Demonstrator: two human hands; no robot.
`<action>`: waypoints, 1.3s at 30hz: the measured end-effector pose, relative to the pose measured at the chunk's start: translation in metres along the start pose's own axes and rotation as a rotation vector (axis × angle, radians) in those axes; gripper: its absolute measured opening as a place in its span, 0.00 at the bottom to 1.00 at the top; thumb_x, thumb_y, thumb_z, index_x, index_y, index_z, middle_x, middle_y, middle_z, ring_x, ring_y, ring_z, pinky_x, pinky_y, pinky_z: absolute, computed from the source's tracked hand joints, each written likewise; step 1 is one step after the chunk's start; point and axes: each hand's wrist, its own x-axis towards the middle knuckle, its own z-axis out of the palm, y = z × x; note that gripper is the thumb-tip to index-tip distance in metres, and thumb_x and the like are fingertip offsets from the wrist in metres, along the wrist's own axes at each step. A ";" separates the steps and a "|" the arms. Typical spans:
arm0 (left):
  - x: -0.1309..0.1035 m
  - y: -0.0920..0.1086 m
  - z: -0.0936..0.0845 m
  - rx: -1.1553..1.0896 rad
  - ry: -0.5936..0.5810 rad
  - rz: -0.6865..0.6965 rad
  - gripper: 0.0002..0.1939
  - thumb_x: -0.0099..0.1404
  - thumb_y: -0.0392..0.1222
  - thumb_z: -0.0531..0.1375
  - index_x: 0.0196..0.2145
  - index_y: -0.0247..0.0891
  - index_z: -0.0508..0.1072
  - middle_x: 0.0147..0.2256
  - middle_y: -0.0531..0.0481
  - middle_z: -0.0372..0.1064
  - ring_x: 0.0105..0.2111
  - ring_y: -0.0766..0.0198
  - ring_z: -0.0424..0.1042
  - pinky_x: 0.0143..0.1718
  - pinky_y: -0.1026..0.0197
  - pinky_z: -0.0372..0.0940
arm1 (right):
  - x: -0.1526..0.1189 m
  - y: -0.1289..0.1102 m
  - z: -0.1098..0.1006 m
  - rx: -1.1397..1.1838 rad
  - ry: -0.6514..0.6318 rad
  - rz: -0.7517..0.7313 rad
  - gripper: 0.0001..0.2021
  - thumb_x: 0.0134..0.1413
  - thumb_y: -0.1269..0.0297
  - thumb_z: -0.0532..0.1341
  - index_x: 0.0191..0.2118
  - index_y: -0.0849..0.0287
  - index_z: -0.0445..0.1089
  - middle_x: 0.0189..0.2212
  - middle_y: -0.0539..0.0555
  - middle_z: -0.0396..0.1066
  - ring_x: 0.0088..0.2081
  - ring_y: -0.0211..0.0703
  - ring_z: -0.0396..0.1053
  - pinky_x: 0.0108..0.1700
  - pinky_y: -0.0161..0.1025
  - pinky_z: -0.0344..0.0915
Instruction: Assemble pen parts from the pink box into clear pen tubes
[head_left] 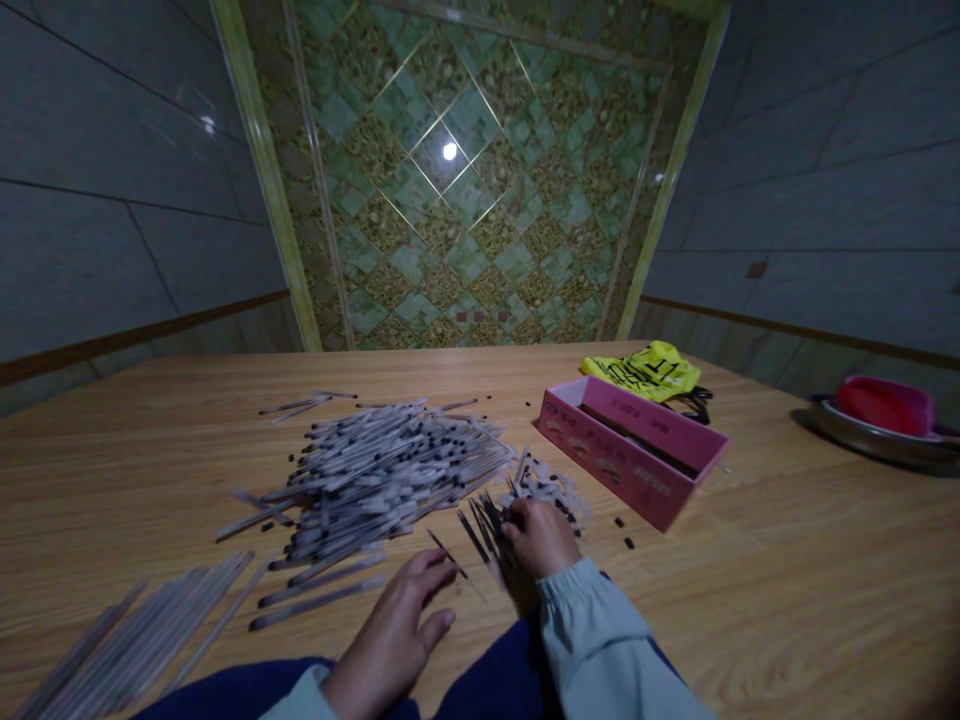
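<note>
My left hand [405,622] is palm-down with its thumb apart from its bent fingers, holding nothing visible. By its fingertips lies one slim dark pencil-like stick [447,553]; whether they touch I cannot tell. My right hand [543,537] is closed, fingertips together, at the edge of a heap of small clear caps [551,487]. What it pinches is hidden. Beside it lies a bunch of dark pencil-like sticks [480,530]. A large pile of clear dark-ended tubes [390,465] spreads to the left. More long clear tubes [157,630] lie in a row at the near left.
An open pink box [619,460] with printed sides stands on the wooden table [787,580] at right. Behind it lies a yellow printed bag [645,370]. A metal pan [862,430] holding a red container [885,405] sits far right. Small black bits [628,543] are scattered about.
</note>
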 end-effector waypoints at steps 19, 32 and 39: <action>0.009 0.009 0.024 0.585 -0.190 0.080 0.26 0.63 0.43 0.52 0.59 0.40 0.59 0.62 0.41 0.50 0.61 0.54 0.49 0.59 0.45 0.49 | 0.001 0.007 0.008 -0.094 -0.043 0.079 0.11 0.44 0.64 0.60 0.37 0.57 0.71 0.36 0.58 0.75 0.41 0.51 0.71 0.35 0.38 0.60; 0.007 0.015 0.026 0.674 -0.212 0.144 0.22 0.61 0.45 0.55 0.53 0.41 0.67 0.58 0.42 0.59 0.59 0.52 0.55 0.59 0.40 0.48 | 0.007 0.003 0.023 -0.095 0.089 0.025 0.08 0.47 0.60 0.60 0.33 0.57 0.71 0.36 0.56 0.71 0.36 0.48 0.71 0.33 0.38 0.58; 0.011 0.016 0.029 0.655 -0.312 0.114 0.28 0.61 0.49 0.55 0.59 0.47 0.58 0.62 0.48 0.51 0.62 0.54 0.47 0.61 0.41 0.40 | 0.007 -0.009 0.026 -0.114 0.152 0.014 0.08 0.47 0.65 0.58 0.32 0.62 0.70 0.34 0.59 0.70 0.37 0.48 0.69 0.34 0.38 0.57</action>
